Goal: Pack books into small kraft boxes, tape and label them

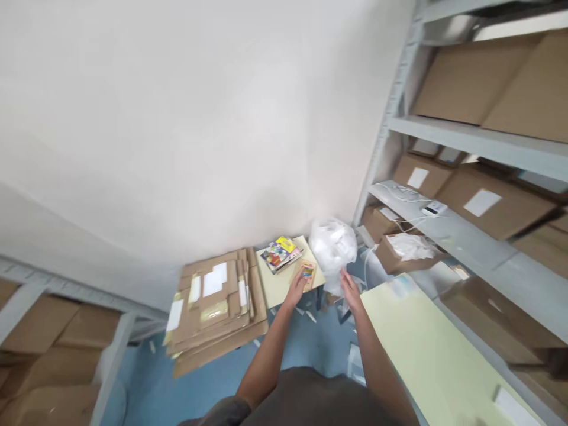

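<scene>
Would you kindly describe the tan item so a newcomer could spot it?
Between the cardboard stack and white plastic bag stands a pale table. At the left hand is the tan item, whose tan surround sets it apart from the colourful books.

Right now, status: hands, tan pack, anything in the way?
Left fingers on tan pack, grip unclear. Right fingers open by bag, contact unclear. Pack picture side up, partly covered. Magazines close beyond it.

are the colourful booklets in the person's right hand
No, the booklets lie on the small table, apart from the right hand.
</scene>
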Demonstrator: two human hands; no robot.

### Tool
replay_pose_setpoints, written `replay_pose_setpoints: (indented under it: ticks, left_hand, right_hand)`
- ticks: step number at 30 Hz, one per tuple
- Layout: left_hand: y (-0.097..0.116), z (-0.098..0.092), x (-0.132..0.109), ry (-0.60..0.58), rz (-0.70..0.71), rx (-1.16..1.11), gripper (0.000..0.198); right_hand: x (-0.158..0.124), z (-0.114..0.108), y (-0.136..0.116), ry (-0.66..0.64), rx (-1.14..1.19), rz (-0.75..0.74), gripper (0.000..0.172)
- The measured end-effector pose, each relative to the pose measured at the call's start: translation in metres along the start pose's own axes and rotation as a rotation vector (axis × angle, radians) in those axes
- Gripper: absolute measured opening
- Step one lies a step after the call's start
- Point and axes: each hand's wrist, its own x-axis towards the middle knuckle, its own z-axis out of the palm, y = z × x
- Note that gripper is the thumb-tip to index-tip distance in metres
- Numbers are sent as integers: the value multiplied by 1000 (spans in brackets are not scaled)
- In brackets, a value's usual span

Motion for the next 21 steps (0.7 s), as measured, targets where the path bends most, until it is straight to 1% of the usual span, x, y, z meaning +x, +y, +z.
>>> replay_pose_setpoints:
  ticks: [2, 6, 9, 12, 15, 17, 19, 21]
  left_hand:
    - [-9, -55, -10, 62, 64, 122, 71]
    - [-34, -177, -39, 179, 84, 464, 68]
    - [-60, -260, -63, 217, 26, 694, 67]
    - [-88, -330, -87, 248, -103, 810, 69]
    - [-115, -387, -108, 271, -265, 842, 74]
    - [-132, -415, -121, 260, -395, 834, 78]
    - [-147, -433, -132, 229, -533, 797, 83]
    - [-158, -444, -141, 200, -606, 745, 86]
  right_hand:
    - [-2, 55, 9, -68, -79, -41, 88]
    - [-14, 171, 35, -220, -297, -180, 77]
    - [-23, 250, 57, -311, -541, -262, 70]
    - [-30, 321, 78, -418, -783, -287, 64]
    - [-37, 382, 99, -600, -1005, -254, 65]
    - [-44, 416, 114, -728, -1145, -212, 68]
    - [-52, 445, 128, -830, -1281, -158, 70]
    - [-61, 468, 141, -898, -1424, -82, 72]
